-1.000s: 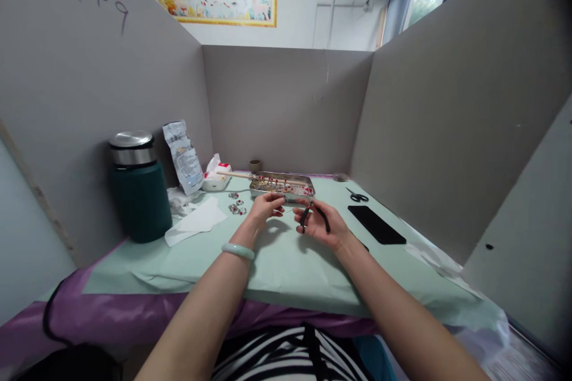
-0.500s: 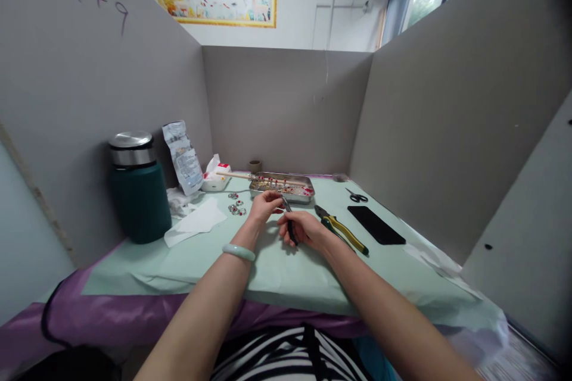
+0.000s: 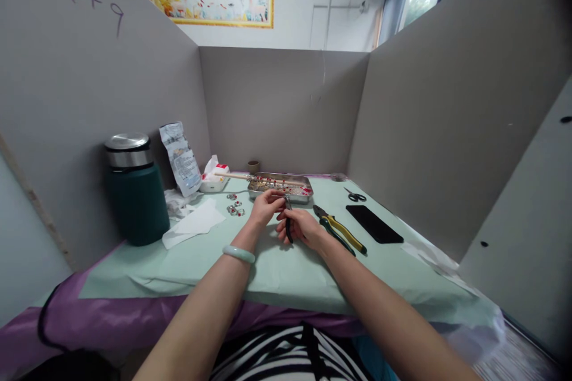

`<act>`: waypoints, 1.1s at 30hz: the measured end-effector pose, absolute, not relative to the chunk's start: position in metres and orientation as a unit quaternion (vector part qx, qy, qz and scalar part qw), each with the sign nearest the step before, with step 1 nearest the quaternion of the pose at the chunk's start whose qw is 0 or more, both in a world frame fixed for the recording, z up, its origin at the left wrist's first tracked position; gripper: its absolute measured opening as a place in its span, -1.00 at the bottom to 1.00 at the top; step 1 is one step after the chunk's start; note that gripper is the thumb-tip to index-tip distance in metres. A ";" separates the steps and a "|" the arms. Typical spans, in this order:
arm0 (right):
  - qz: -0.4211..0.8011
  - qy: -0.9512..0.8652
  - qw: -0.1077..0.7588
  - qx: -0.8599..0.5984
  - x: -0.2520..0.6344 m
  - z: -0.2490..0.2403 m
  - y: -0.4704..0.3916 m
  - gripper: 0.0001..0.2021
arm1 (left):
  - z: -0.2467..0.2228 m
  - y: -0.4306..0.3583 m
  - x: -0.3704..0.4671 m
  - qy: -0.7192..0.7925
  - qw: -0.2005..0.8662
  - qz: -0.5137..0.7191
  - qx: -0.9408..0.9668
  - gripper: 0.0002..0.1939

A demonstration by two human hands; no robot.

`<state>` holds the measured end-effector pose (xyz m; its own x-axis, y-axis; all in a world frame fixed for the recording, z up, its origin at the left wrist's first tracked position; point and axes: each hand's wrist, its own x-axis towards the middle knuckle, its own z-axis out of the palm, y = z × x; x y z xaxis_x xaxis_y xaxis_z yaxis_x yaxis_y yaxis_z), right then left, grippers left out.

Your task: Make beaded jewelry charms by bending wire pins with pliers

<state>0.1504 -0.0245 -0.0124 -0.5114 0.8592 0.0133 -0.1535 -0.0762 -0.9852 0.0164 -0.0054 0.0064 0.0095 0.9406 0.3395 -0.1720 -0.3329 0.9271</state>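
Observation:
My right hand (image 3: 298, 226) is closed around small black-handled pliers (image 3: 289, 230), whose metal jaws point up and away from me. Their tip meets the fingertips of my left hand (image 3: 267, 205), which are pinched together. Whatever sits between those fingers is too small and too hidden to make out. Just beyond both hands lies a metal tray (image 3: 308, 196) of red and gold beads, with a wooden stick across it. Several silver rings with red beads (image 3: 235, 209) lie on the cloth left of my left hand.
Large yellow-and-green pliers (image 3: 342, 232), a black phone-like slab (image 3: 374, 224) and scissors (image 3: 356, 196) lie to the right. On the left stand a teal thermos (image 3: 137, 202) and a foil pouch (image 3: 180, 158), near white paper (image 3: 194, 223) and a tissue pack (image 3: 215, 175). Grey panels enclose the table.
The small pliers have swung a little more upright in my right hand. My left fingertips have shifted slightly to the right, closer to the jaws. The whole view has moved slightly.

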 end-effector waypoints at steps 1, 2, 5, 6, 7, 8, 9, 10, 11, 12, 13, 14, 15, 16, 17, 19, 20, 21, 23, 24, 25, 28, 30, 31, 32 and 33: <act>0.653 -0.564 0.388 -0.324 0.149 -0.012 -0.025 -0.78 | 0.006 -0.006 0.017 0.353 0.457 0.607 0.546 -0.68; 0.642 -0.567 0.393 -0.334 0.148 -0.012 -0.025 -0.78 | 0.007 -0.006 0.017 0.352 0.458 0.606 0.547 -0.68; 0.578 -0.599 0.417 -0.366 0.148 -0.012 -0.024 -0.78 | 0.007 -0.007 0.017 0.339 0.466 0.605 0.550 -0.68; 0.535 -0.621 0.428 -0.380 0.148 -0.013 -0.023 -0.79 | 0.007 -0.007 0.017 0.332 0.469 0.605 0.550 -0.68; 0.480 -0.648 0.439 -0.395 0.149 -0.013 -0.022 -0.79 | 0.007 -0.007 0.018 0.325 0.472 0.607 0.551 -0.69; 0.421 -0.675 0.446 -0.410 0.150 -0.013 -0.021 -0.78 | 0.007 -0.007 0.018 0.318 0.475 0.608 0.551 -0.68; 0.367 -0.697 0.448 -0.424 0.151 -0.014 -0.021 -0.77 | 0.007 -0.007 0.018 0.313 0.477 0.610 0.550 -0.68; 0.326 -0.712 0.446 -0.434 0.152 -0.014 -0.020 -0.76 | 0.007 -0.007 0.018 0.309 0.479 0.612 0.548 -0.67; 0.302 -0.722 0.441 -0.439 0.152 -0.015 -0.020 -0.75 | 0.006 -0.006 0.018 0.305 0.481 0.612 0.548 -0.67; 0.294 -0.727 0.435 -0.442 0.153 -0.016 -0.020 -0.74 | 0.006 -0.006 0.018 0.302 0.482 0.612 0.549 -0.66; 0.299 -0.730 0.428 -0.441 0.153 -0.017 -0.020 -0.74 | 0.006 -0.006 0.018 0.297 0.482 0.612 0.551 -0.66; 0.313 -0.732 0.419 -0.436 0.153 -0.018 -0.021 -0.74 | 0.007 -0.007 0.018 0.293 0.482 0.613 0.554 -0.66; 0.330 -0.733 0.412 -0.429 0.153 -0.019 -0.021 -0.75 | 0.007 -0.008 0.017 0.288 0.480 0.613 0.557 -0.66; 0.343 -0.733 0.410 -0.421 0.154 -0.020 -0.021 -0.76 | 0.008 -0.009 0.017 0.284 0.478 0.614 0.560 -0.66; 0.349 -0.733 0.413 -0.413 0.155 -0.020 -0.021 -0.77 | 0.009 -0.011 0.017 0.281 0.477 0.614 0.562 -0.66; 0.338 -0.736 0.426 -0.403 0.158 -0.019 -0.022 -0.78 | 0.012 -0.014 0.017 0.276 0.477 0.612 0.566 -0.65; 0.325 -0.739 0.433 -0.401 0.160 -0.017 -0.022 -0.79 | 0.013 -0.016 0.017 0.273 0.478 0.611 0.569 -0.65; 0.312 -0.742 0.438 -0.400 0.162 -0.016 -0.022 -0.79 | 0.014 -0.017 0.017 0.269 0.479 0.609 0.572 -0.64; 0.298 -0.745 0.445 -0.398 0.164 -0.014 -0.023 -0.77 | 0.015 -0.019 0.017 0.264 0.480 0.603 0.580 -0.62; 0.298 -0.744 0.450 -0.394 0.165 -0.013 -0.024 -0.76 | 0.014 -0.019 0.017 0.264 0.481 0.597 0.585 -0.61; 0.302 -0.742 0.456 -0.388 0.165 -0.013 -0.024 -0.74 | 0.014 -0.019 0.018 0.266 0.487 0.584 0.592 -0.60; 0.334 -0.731 0.467 -0.369 0.164 -0.013 -0.026 -0.70 | 0.009 -0.018 0.019 0.282 0.525 0.502 0.627 -0.59; 0.353 -0.726 0.468 -0.359 0.163 -0.012 -0.028 -0.71 | 0.005 -0.017 0.020 0.296 0.546 0.444 0.646 -0.54; 0.355 -0.727 0.468 -0.356 0.163 -0.012 -0.028 -0.71 | 0.003 -0.017 0.021 0.307 0.548 0.424 0.652 -0.50; 0.351 -0.729 0.469 -0.355 0.163 -0.012 -0.029 -0.72 | 0.002 -0.016 0.021 0.321 0.544 0.411 0.657 -0.45; 0.344 -0.731 0.469 -0.357 0.163 -0.012 -0.029 -0.71 | 0.001 -0.016 0.022 0.336 0.534 0.402 0.663 -0.40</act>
